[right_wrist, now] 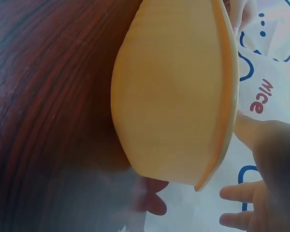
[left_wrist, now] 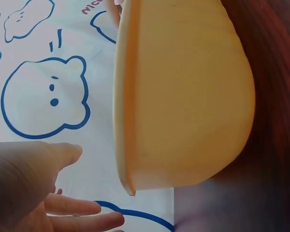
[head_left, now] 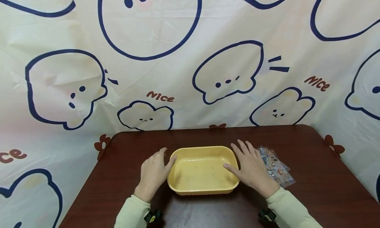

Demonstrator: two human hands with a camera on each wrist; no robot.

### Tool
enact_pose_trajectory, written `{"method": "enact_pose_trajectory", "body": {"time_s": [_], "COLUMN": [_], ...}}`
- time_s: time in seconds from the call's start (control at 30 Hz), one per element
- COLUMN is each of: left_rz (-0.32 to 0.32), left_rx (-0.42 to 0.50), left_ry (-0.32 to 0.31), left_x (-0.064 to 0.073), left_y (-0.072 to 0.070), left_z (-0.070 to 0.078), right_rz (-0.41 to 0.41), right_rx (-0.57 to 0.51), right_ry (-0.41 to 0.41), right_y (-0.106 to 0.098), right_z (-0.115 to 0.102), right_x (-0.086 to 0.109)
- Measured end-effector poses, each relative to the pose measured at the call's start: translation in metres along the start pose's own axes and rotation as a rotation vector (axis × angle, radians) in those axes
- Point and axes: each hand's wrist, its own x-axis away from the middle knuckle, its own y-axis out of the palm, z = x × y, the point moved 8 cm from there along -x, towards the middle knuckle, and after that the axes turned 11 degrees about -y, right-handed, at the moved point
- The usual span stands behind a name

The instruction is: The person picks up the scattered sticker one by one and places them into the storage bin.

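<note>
The word "Nice" can be read in reddish-brown letters near the middle of the head view, and again at right of centre; at the left edge only the letters "ce" show. All of it is printed on a pale cloth that fills the upper frame and both sides, with wrinkles, navy outlines of animal faces and small brown flowers. In the right wrist view the same word runs sideways at the upper right. The surface is dark reddish-brown with wood grain, its far corners rounded, and a greyish sheen lies at the bottom centre. A yellow tub sits on it, low in the middle of the frame, its plain walls showing no lettering. The hands are apart, one at each end of the tub, fingers extended and clamped on nothing: the left hand at its left rim, the right hand at its right, thumb over the edge. Just beside the right hand lie clear packets with multicoloured contents, too small to make out. Pale sleeves and dark wrist straps show at the bottom.
</note>
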Motion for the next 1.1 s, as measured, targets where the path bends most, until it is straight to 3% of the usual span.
{"method": "enact_pose_trajectory", "body": {"time_s": [0.2,0.6,1.1], "left_rz": [-0.074,-0.164,-0.179], "left_rx": [0.035,0.032,0.059], "left_ry": [-0.061,-0.121,-0.124], "left_x": [-0.001,-0.002,-0.002], "left_y": [0.008,0.016,0.021], "left_z": [-0.006,-0.016,-0.018], "right_rz": [-0.003,0.013,-0.052], "right_rx": [0.018,0.04,0.033], "right_ry": [0.037,0.098,0.12], "right_y": [0.0,-0.006,-0.011], "right_z": [0.009,0.026,0.046], "right_x": [0.004,0.005,0.008]}}
